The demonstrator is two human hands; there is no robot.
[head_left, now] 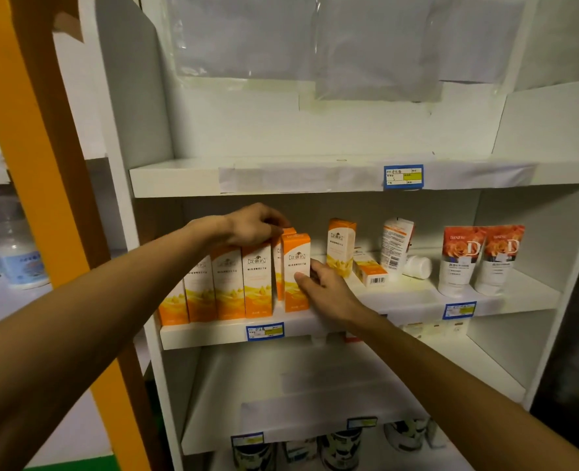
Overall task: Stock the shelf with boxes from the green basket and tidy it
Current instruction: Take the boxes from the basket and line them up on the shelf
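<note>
A row of several upright orange-and-white boxes (228, 283) stands on the left of the middle shelf (213, 334). My left hand (254, 226) lies over the tops of the row, its fingers curled on the upper edge of a box (289, 231) set behind the front ones. My right hand (325, 287) holds the rightmost front box (296, 263) by its right side, thumb across the front face. Further right, one more such box (340, 246) stands alone and another (369, 271) lies flat. The green basket is out of view.
On the same shelf stand a white-orange tube (395, 246) and two red-topped rose tubes (481, 260). Blue price labels (265, 331) mark the shelf edges. Dark cans (340, 447) sit on the bottom shelf. An orange post (53, 198) rises at left, with jars (16, 256) beyond.
</note>
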